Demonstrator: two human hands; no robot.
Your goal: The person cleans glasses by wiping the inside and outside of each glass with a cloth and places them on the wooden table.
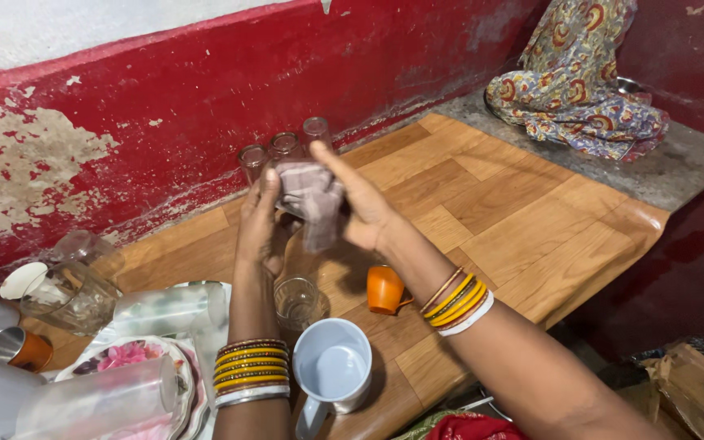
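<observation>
A small grey checked cloth (311,204) is held up above the middle of the desk (523,220), between both hands. The left hand (261,224) grips the cloth from the left side with its fingers (268,189) pressed together and closed on the fabric; something clear seems to be wrapped inside the cloth, but I cannot tell what it is. The right hand (364,208) presses on the cloth from the right side, with its fingers (332,161) stretched out straight and close together along the top of it. Both wrists carry yellow, brown and white bangles. Just below the hands, a clear drinking glass (297,301) stands upright on the desk, and a small orange cup (385,289) lies beside it on the right. A white mug (332,367) stands near the front edge of the desk. Three more clear glasses (284,147) stand in a row at the back edge, against the red wall (205,90). At the left edge there are a glass jug (71,289), a flowered plate (136,354) and some clear tumblers lying on their sides. On the far right corner, on a grey stone part, a patterned fabric (576,81) lies in a heap.
</observation>
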